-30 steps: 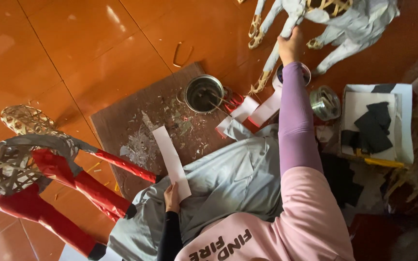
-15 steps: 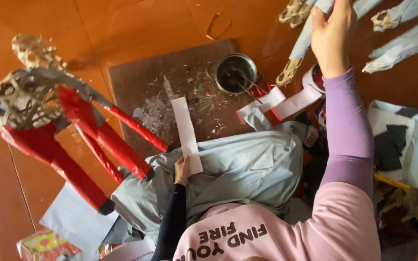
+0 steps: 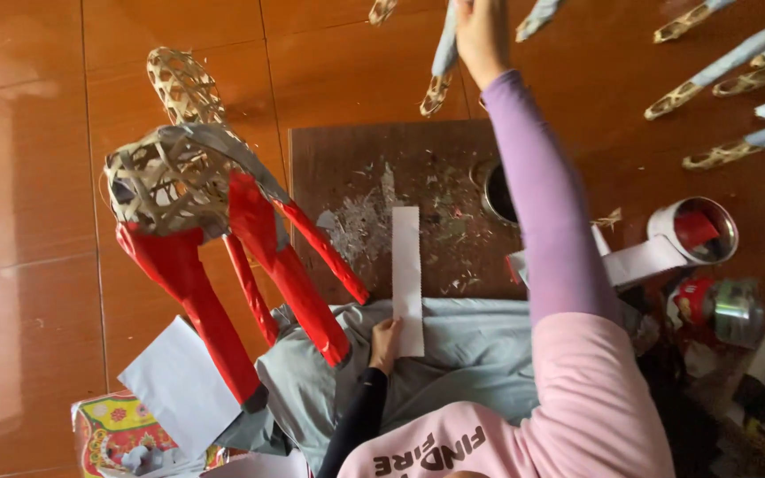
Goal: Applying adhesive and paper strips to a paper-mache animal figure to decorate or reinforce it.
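Left hand [image 3: 386, 341] pinches the near end of a white paper strip [image 3: 406, 279], which lies from her lap onto the brown board [image 3: 347, 168] at 12 o'clock. Right hand [image 3: 480, 35] reaches to 1 o'clock, grip closed round a grey-papered leg [image 3: 446, 44] of a woven frame. Progress judgement: the red-legged frame [image 3: 214, 230] at 10 o'clock looks part-covered, its bamboo weave bare on top; the strip isn't applied yet.

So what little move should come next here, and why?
Probably lift the white paper strip toward the woven leg: the left hand pinches the strip's near end over the board, while the right hand grips that leg, its foot bare.
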